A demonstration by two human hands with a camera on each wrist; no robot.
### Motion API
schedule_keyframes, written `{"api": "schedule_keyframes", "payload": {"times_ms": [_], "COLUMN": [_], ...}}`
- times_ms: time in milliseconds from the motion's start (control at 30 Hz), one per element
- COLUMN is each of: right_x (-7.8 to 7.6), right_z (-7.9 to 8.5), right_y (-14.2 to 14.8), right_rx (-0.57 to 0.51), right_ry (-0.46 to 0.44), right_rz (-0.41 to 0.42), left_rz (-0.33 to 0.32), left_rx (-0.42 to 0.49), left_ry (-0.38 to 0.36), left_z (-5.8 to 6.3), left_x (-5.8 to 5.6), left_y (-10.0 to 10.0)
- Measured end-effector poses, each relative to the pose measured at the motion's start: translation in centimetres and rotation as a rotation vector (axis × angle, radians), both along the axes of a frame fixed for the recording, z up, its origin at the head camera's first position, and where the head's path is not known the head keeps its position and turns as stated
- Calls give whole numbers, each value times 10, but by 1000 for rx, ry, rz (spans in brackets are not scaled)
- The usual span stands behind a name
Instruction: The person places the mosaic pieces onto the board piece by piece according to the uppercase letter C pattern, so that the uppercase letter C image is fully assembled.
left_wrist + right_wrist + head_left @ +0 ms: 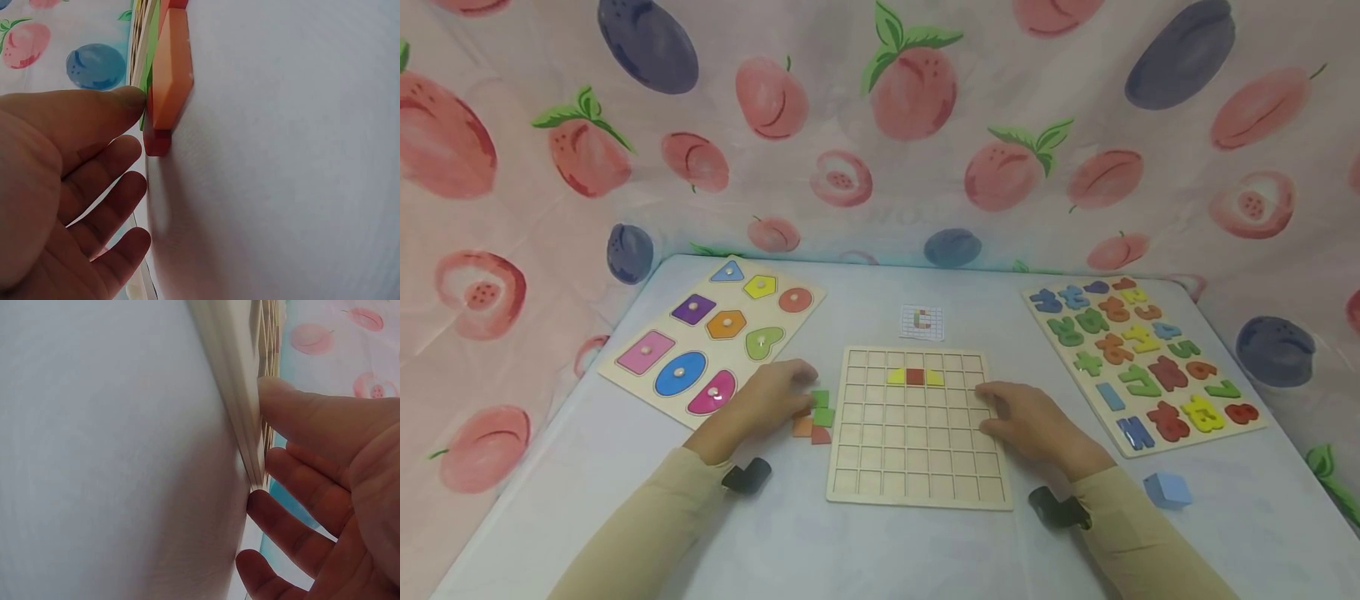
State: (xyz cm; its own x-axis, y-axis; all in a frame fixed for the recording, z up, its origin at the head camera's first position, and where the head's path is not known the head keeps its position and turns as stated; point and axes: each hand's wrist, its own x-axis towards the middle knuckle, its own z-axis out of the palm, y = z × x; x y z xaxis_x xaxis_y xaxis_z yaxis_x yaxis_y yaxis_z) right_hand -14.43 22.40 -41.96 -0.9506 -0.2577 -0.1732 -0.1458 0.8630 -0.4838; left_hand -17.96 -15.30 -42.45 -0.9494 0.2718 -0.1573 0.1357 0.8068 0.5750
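A wooden grid board (895, 439) lies in the middle of the head view. In its second row a red square tile (914, 377) sits between a yellow tile (896, 377) and another yellow tile (934, 378). My left hand (772, 398) hovers beside a small group of loose tiles: green tiles (823, 417), an orange tile (802, 427) and a red rounded tile (821, 435). In the left wrist view the thumb overlaps these near the orange tile (172, 75), fingers loosely bent. At the board's right edge, my right hand (1033, 421) has its fingers apart, thumb tip by the rim (228, 375).
Behind the board lies a small pattern card (922, 323). A shape puzzle (700, 354) with knobbed pieces is at left; a puzzle of numbers and characters (1093, 400) is at right. Near the right forearm stands a light blue block (1167, 490). A fruit-print cloth (910, 187) hangs behind.
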Motion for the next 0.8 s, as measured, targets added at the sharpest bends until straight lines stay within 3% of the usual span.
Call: {"api": "schedule_keyframes", "payload": {"times_ms": [800], "right_x": [0], "right_z": [2], "right_y": [-2], "right_rx": [-12], "right_ry": [-16], "right_rz": [-23], "left_rz": [-4], "left_rx": [-9], "left_ry": [-38], "left_z": [2], "left_x": [0], "left_y": [1]}}
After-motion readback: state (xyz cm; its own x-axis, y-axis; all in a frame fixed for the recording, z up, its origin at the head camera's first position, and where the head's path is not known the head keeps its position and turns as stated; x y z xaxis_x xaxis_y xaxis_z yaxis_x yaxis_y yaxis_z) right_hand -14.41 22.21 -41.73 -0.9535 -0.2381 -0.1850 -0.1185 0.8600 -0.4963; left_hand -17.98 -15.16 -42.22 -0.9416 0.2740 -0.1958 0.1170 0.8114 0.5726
